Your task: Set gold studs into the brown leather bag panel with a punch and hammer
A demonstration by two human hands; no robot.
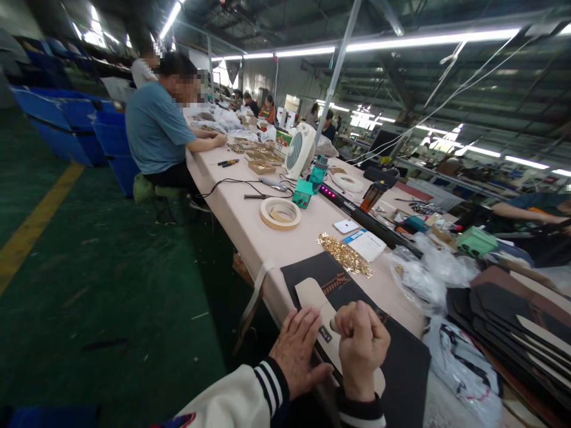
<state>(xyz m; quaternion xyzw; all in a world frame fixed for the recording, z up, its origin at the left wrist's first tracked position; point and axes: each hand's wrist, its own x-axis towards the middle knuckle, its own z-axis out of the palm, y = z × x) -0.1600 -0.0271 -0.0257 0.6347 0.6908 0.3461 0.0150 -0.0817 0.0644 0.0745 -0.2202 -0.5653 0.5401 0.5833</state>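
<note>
A long cream panel [312, 292] with rounded ends lies on a larger black sheet [401, 351] at the table's near edge. My left hand [298, 348] rests flat on the panel's left edge, its fingers stretched out. Beside it my right hand [363, 342] is closed in a fist above the panel. From that fist pokes a small greyish rounded end [333, 324]; the rest of what it holds is hidden. A small dark label [325, 334] shows on the panel between my hands. Brown printed marks [335, 283] run across the black sheet.
Beyond the sheet lie a pile of small gold metal pieces [345, 254], a phone [345, 226] and a tape roll [280, 214]. Stacked dark panels [499, 333] and plastic bags [464, 368] crowd the right. A co-worker in a blue shirt [158, 128] sits farther along the table.
</note>
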